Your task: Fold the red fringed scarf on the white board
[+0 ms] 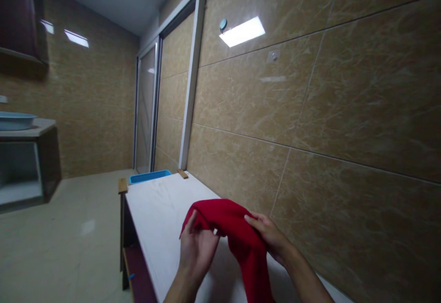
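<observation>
A red cloth, perhaps a garment or scarf, hangs between my two hands above a white tabletop. My left hand has its palm turned up, with the thumb over the cloth's left end and the fingers beneath it. On the other side, my right hand grips the cloth's upper right edge, thumb on top and the other fingers mostly hidden behind. One long part of the cloth drapes down toward me and leaves the view at the bottom.
A blue tray sits beyond the table's far end, near two small wooden pieces. The tiled wall runs along the table's right side. Across the floor at left stands a counter with a pale basin.
</observation>
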`<state>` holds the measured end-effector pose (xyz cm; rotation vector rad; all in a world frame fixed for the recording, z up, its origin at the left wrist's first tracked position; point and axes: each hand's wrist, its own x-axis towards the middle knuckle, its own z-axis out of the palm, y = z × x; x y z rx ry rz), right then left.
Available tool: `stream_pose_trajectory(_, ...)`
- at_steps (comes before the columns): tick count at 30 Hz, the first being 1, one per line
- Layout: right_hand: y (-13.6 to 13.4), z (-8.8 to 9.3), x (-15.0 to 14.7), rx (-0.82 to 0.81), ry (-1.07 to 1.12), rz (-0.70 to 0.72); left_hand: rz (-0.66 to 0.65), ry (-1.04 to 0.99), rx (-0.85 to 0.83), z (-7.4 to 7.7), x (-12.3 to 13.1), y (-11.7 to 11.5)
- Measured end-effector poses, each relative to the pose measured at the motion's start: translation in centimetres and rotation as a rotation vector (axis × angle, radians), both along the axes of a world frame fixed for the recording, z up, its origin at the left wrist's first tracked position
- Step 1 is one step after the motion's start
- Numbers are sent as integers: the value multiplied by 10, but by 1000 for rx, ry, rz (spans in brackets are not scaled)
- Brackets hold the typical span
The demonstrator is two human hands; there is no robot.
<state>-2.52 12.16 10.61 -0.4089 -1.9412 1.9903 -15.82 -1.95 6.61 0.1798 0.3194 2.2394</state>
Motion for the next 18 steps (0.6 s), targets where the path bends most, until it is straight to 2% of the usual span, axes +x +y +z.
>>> stream_pose_trajectory(4, -6, 10, 7, -74, 59, -30, 47, -92, -82, 9, 10, -2)
stream_pose_trajectory(7, -9, 15, 13, -159, 105, -104, 21, -68, -111, 12, 9, 1)
stream_pose_trajectory(9, -11, 17, 16, -155, 90, -109, 44, -18, -101, 16, 4, 3)
stream_pose_trajectory(13, -12, 12, 17, -58, 48, -104, 139, 37, -72, 33, -9, -7)
stream_pose_trajectory(15, -9, 5, 12, 22, 43, -133, 107, 33, -60, 40, -15, -15)
stream_pose_trajectory(18, -1, -14, -2, 195, 25, -235, 80, 93, -106, 41, -27, -19)
